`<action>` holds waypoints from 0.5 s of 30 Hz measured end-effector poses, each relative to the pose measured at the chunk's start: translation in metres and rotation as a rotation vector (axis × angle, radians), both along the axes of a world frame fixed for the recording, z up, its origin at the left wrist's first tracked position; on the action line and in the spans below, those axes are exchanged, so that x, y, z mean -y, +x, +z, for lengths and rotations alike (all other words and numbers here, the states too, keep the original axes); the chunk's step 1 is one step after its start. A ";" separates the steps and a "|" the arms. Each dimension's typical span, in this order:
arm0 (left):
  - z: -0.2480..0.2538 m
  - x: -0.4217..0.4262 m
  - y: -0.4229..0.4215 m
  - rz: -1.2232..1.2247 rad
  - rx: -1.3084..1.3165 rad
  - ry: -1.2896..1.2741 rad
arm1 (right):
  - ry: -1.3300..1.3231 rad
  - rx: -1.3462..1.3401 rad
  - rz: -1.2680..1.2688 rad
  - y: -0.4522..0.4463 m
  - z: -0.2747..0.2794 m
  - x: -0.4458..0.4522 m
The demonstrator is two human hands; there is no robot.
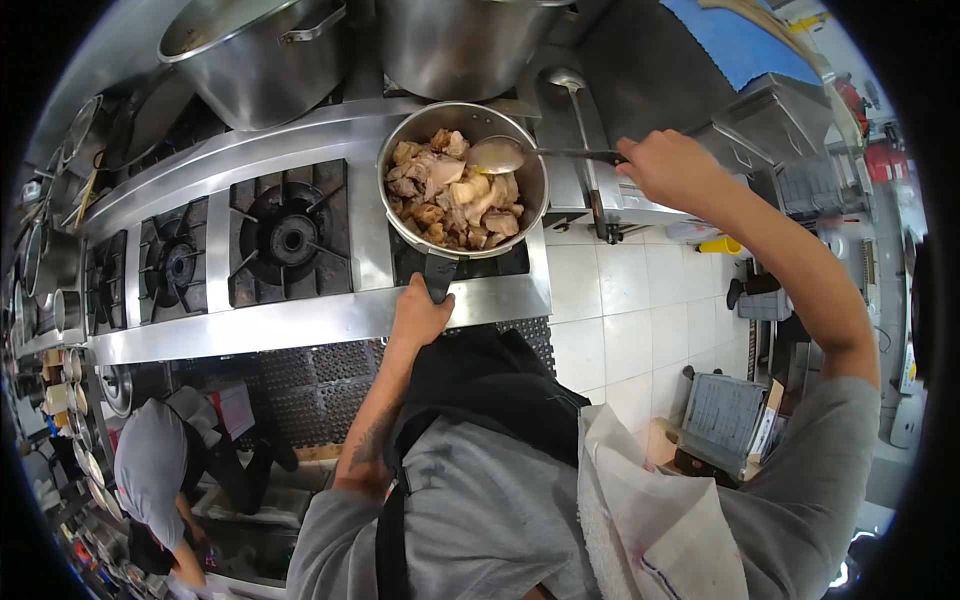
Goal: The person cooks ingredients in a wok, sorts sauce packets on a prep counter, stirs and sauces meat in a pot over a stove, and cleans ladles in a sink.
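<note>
A steel pot (pixel 383 190) with a black handle (pixel 440 275) sits at the right end of the stove. Chunks of cooked meat (pixel 440 190) fill much of it. My left hand (pixel 422 312) is wrapped round the pot's handle. At the upper right, my right hand (pixel 668 170) grips the dark handle of a ladle (pixel 497 155). The ladle's bowl is inside the pot, at the right side of the meat, and looks a little blurred. Its shaft crosses the pot's right rim.
Two large stockpots (pixel 255 75) stand behind. Gas burners (pixel 295 232) line the stove to the left. Another long-handled ladle (pixel 580 110) lies on the counter at right. A person in a grey shirt (pixel 165 460) bends over at lower left. Tiled floor (pixel 640 300) shows at right.
</note>
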State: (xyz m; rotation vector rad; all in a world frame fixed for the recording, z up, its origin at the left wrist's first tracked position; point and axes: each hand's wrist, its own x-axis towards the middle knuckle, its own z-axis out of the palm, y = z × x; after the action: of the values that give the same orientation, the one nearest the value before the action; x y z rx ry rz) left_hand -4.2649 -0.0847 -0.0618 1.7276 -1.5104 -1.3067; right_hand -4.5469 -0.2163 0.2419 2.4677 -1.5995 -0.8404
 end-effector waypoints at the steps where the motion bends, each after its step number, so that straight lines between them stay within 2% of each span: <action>1: 0.004 0.000 0.002 -0.021 -0.114 0.096 | 0.002 -0.007 -0.005 0.003 0.007 -0.008; 2: 0.000 -0.002 0.004 -0.025 -0.119 0.099 | -0.044 -0.030 0.058 0.004 0.013 -0.015; 4: -0.006 -0.005 0.008 0.003 -0.369 0.122 | -0.090 -0.054 0.113 0.008 0.024 -0.031; 6: -0.004 -0.007 0.009 0.002 -0.374 0.143 | -0.127 -0.097 0.271 0.013 0.031 -0.050; 8: -0.004 -0.008 0.007 0.003 -0.373 0.169 | -0.062 -0.096 0.286 0.015 0.017 -0.061; 10: -0.007 -0.008 0.003 0.056 -0.372 0.193 | -0.028 -0.064 0.278 0.013 -0.025 -0.075; 13: 0.021 -0.011 -0.015 0.048 -0.304 0.165 | -0.177 0.034 0.190 0.027 -0.136 -0.109; 15: 0.012 -0.017 -0.029 0.076 -0.377 0.141 | -0.233 0.129 0.045 0.051 -0.153 -0.113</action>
State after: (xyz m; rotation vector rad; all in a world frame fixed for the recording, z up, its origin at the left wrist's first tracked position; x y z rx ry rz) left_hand -4.2936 -0.0681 -0.0502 1.4961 -1.1527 -1.6229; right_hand -4.4957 -0.1028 0.0890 2.4232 -1.5724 -0.4673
